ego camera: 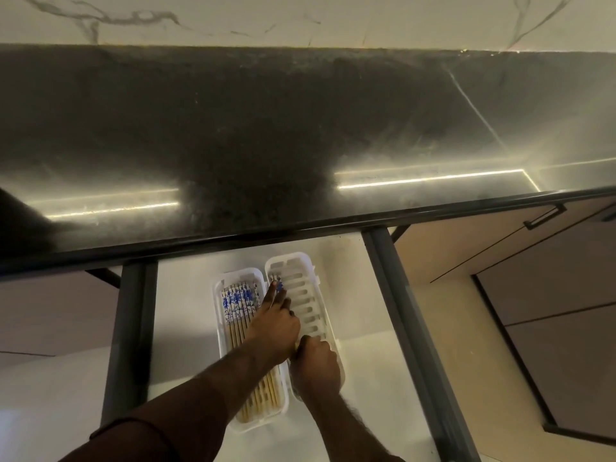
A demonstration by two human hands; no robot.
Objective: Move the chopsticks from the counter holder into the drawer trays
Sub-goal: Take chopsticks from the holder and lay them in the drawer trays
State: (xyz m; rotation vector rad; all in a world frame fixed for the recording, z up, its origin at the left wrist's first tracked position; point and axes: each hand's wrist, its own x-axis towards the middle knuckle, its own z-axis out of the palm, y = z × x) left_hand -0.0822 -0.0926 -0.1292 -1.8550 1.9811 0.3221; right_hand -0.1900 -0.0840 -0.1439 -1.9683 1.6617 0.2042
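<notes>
2 chopsticks (277, 283) were pinned by left hand (274, 323) fingers and gripped at the near end by right hand (313, 363) in the right tray (300, 261) beside the full left tray (218, 315); early release risked them skewing across slats.

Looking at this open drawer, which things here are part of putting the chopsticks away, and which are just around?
Part of the job:
- chopsticks, many lying in the left tray
- right tray, nearly empty
- left hand and right hand, both at the right tray
- drawer

Just around:
- dark countertop
- cabinet handle
</notes>
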